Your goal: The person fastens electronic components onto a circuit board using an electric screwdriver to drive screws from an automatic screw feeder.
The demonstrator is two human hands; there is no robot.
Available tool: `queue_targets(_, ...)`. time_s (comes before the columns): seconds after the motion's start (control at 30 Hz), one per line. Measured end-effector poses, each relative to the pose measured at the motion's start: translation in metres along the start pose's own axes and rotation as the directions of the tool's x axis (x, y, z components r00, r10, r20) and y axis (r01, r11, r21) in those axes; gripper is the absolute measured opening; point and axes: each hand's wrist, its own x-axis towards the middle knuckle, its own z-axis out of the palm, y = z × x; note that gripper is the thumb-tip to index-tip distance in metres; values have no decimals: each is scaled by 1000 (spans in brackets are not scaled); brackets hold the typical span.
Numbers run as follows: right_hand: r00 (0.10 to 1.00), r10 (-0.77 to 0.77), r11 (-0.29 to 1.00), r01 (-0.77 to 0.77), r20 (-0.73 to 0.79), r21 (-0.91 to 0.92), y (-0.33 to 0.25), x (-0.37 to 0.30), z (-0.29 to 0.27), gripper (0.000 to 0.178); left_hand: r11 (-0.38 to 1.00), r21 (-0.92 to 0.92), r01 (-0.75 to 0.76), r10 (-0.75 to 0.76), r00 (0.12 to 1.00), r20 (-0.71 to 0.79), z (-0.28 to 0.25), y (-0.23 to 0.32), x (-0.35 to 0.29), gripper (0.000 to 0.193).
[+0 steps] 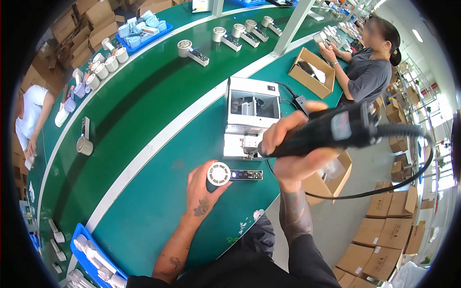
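Bright indoor light fills the room, strongest at the right, where the windows [440, 114] wash out toward white and a ceiling lamp [417, 34] glows. A soft dark band, like a shadow, runs along the green belt [144, 103]. The black power tool [319, 132] looks smeared. The wide lens bends the white rail [158, 127], and blackness rounds off the corners.
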Motion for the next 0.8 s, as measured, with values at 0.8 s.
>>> queue_targets(0.8, 977, 189, 980, -181, 102, -86, 31, -58, 5, 90, 1000, 25, -4, 3, 999, 41, -5, -1, 1, 72)
